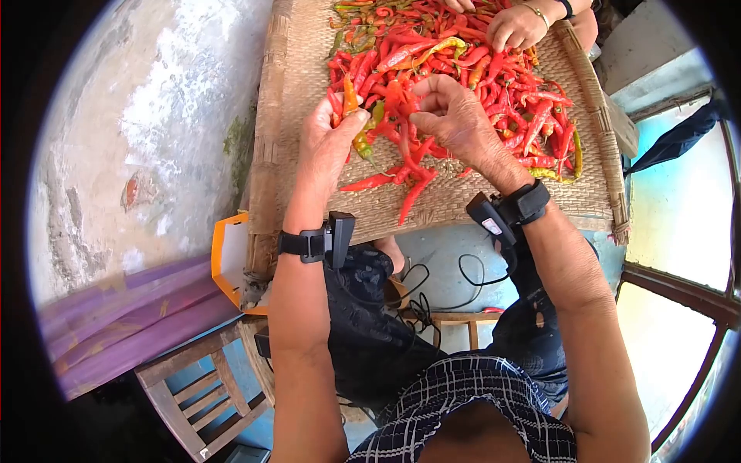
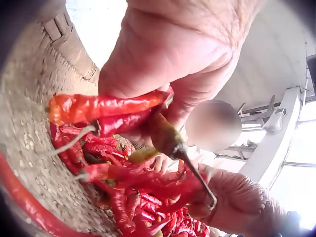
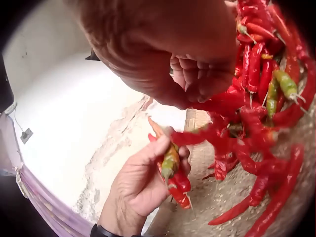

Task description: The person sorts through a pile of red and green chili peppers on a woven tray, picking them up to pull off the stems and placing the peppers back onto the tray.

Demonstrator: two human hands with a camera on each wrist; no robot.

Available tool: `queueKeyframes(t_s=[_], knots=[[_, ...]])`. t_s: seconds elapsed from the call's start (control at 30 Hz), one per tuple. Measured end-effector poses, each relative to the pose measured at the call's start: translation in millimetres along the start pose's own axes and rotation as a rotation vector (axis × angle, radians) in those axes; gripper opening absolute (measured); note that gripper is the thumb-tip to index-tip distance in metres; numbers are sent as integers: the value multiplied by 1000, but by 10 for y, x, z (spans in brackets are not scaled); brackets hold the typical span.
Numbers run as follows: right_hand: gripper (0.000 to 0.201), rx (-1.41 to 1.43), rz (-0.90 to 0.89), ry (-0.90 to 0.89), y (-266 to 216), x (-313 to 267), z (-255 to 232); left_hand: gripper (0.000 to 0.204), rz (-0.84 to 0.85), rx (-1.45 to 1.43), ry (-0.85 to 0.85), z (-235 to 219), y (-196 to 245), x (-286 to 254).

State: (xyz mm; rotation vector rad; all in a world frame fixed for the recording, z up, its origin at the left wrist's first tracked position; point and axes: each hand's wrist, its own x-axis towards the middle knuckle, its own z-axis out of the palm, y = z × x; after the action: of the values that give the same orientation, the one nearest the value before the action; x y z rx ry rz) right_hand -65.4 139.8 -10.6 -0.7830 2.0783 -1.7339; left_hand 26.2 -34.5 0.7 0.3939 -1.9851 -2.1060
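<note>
My left hand [image 1: 328,139] grips several peppers [image 1: 351,96], orange, red and green-yellow, with the thumb across them; in the left wrist view a green-yellow pepper [image 2: 164,133] and an orange-red one [image 2: 98,107] stick out of it. Just to its right, my right hand [image 1: 463,127] has its fingers curled at a blurred red pepper [image 1: 400,100]. The right wrist view shows this hand [image 3: 173,54] with fingertips and thumb together at a red pepper [image 3: 219,102]. Heaped red peppers [image 1: 540,116] lie beyond both hands, and a few [image 1: 417,193] lie nearer me.
A woven mat [image 1: 440,208] with raised edges bears the heap. Another person's hand [image 1: 519,28] reaches into the peppers at the far right. The wall [image 1: 154,116] stands to the left, a wooden chair [image 1: 197,386] at lower left, and black cables [image 1: 482,284] hang below the mat.
</note>
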Motion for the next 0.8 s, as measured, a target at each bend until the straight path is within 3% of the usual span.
queueKeyframes(t_s=[0.2, 0.27, 0.33, 0.4, 0.53, 0.6, 0.67, 0.73, 0.77, 0.8], knots=[[35, 165, 7, -56, -167, 36, -337, 21, -13, 12, 36, -49, -57, 48], [34, 287, 105, -115, -192, 34, -411, 21, -23, 29, 27, -48, -99, 56], [33, 282, 129, -94, -233, 32, -425, 21, -10, 80, -25, -48, -130, 60], [34, 191, 170, -207, -214, 57, -489, 20, -23, 119, -41, -52, -138, 69], [34, 228, 10, -153, -200, 151, -542, 19, -55, 261, -85, -49, -112, 44], [37, 667, -79, 376, -286, 239, -517, 19, -49, 363, -91, -82, -158, 50], [47, 518, -97, 352, -54, 248, -514, 19, -36, 466, -100, -121, -247, 83], [64, -351, -72, -49, 98, 150, -390, 16, -15, 631, -73, -141, -342, 133], [64, -347, -70, -45, 162, 101, -294, 16, -16, 634, -77, -138, -367, 148], [62, -630, -60, -84, 181, 56, -161, 15, -29, 642, -91, -115, -374, 152]])
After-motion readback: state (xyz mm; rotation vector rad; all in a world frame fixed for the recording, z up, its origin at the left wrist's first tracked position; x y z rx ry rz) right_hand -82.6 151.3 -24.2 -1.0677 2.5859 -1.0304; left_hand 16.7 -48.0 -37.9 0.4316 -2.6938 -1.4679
